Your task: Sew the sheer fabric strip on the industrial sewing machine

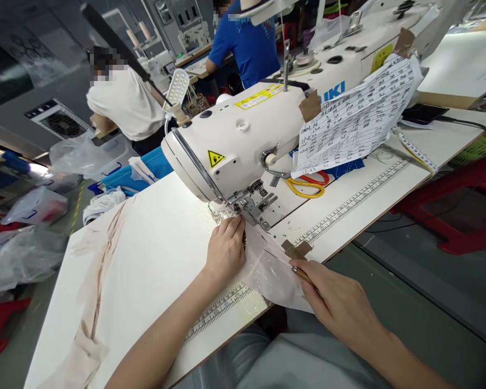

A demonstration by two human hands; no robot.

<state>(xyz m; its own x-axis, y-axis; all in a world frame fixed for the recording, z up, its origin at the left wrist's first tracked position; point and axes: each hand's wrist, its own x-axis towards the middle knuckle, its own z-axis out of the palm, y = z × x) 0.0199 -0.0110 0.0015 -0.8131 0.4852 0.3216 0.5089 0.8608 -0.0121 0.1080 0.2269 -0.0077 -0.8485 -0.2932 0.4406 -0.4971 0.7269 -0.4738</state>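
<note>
My left hand lies on the sheer pale fabric close to the presser foot, its fingers drawn together and pressing the cloth down. A white sewing machine stands over that spot. In my right hand is an awl with a wooden handle, its thin metal tip pointing left over the fabric. The cloth runs from under the needle area toward the table's front edge and hangs over it. Shiny sequin-like material shows beside the foot, partly covered by my left fingers.
Scissors with yellow and red handles lie right of the needle, below a handwritten sheet taped to the machine. A strip of beige fabric lies along the table's left side. Two people sit beyond, with plastic bags on the floor at left.
</note>
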